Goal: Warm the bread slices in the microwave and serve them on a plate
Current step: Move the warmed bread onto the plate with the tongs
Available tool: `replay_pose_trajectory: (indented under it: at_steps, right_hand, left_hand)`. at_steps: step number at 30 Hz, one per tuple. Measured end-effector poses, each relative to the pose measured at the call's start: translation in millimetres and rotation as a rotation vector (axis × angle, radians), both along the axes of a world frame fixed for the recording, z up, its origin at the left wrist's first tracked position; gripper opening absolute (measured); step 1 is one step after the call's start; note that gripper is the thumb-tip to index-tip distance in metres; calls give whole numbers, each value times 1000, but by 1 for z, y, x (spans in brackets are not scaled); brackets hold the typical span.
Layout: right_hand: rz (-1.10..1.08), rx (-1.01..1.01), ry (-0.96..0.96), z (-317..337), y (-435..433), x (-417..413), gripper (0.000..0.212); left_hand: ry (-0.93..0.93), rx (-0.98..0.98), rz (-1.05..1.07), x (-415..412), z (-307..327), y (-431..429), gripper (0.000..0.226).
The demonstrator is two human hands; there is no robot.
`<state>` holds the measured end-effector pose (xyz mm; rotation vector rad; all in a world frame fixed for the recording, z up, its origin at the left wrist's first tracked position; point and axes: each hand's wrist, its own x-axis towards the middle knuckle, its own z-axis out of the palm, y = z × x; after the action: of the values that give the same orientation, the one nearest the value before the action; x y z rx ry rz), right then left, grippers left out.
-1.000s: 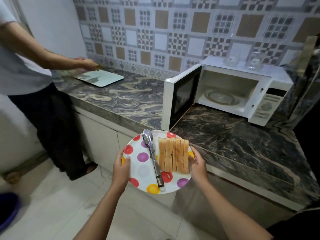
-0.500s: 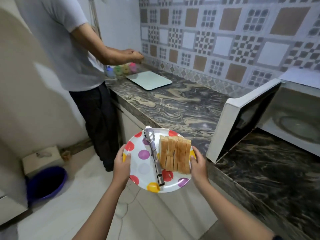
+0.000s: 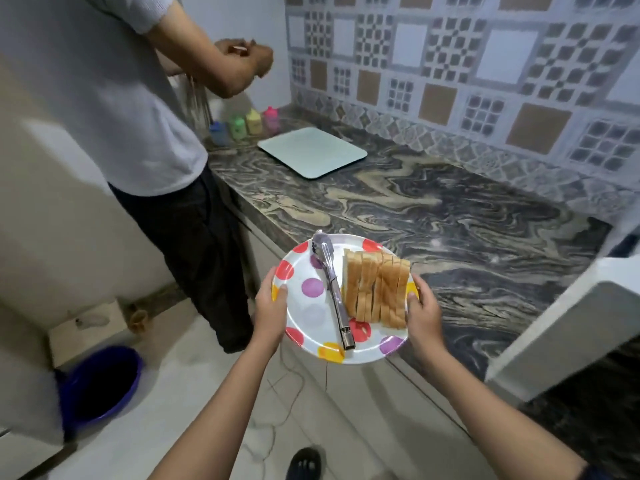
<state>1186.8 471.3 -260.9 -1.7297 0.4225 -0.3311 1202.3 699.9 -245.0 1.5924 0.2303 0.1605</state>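
Polka-dotted round white plate (image 3: 313,308) hangs at the swirled marble countertop (image 3: 450,220)'s front edge, my left hand (image 3: 273,313) and right hand (image 3: 424,313) gripping opposite rims, thumbs on top. Bread slices (image 3: 375,289) stand in a row nearer my right hand, with steel tongs (image 3: 332,289) alongside pointing away from me. The counter lies straight ahead.

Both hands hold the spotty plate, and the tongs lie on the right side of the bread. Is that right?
Not quite. The head view shows the tongs lying on the left side of the bread, not the right. The rest is true: the left hand and the right hand both hold the spotty plate.
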Motion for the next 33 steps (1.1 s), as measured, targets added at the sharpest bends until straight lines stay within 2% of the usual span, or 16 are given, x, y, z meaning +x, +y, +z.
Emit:
replay_pose_trajectory:
  at_steps: [2,11,15,22,26,33]
  right_hand:
    - [-81,8,-13,1,-3,27,41]
    - [-426,25,50,-4,-19,89,46]
    - [-535,1,108,-12,-35,96,43]
    - [-696,-146,268,-21,-55,89,27]
    - [-667,-204,422,-25,-67,85,21]
    - [-530,-210,507,-19,-78,86,22]
  left_hand:
    - [-3,19,-56,40,0,-3,40]
    - [-13,103,-348,178,-4,-43,40]
    - [19,88,-450,203,-10,-76,40]
    - [19,287,-585,222,-27,-115,45]
    - [-4,441,-652,230,-32,-125,44]
    - [6,500,-706,237,-35,-128,44]
